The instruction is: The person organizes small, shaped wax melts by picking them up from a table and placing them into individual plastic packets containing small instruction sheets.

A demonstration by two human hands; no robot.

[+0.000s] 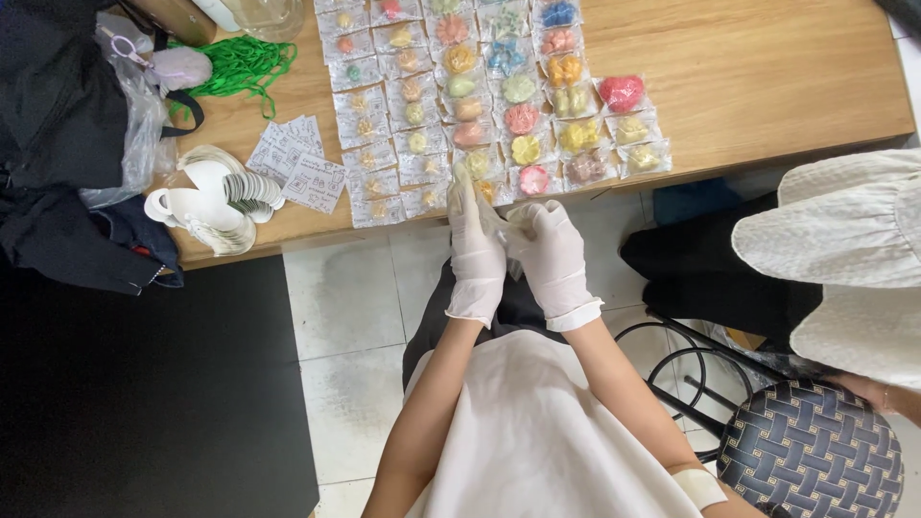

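Note:
My left hand (476,247) and my right hand (554,254) wear white gloves and meet just off the near edge of the wooden table (767,67). Both pinch a small clear packet (507,219) between them; what is inside it is hidden. Right beyond my fingers lie several rows of clear packets (480,86), each with a small coloured flower-shaped piece: yellow, pink, orange, green, blue, red.
Printed paper cards (299,163) and a stack of white tags (219,197) lie at the table's left. Green cord (240,62) and dark bags (58,125) sit further left. Another person in white (844,249) sits at right, beside a woven stool (811,451).

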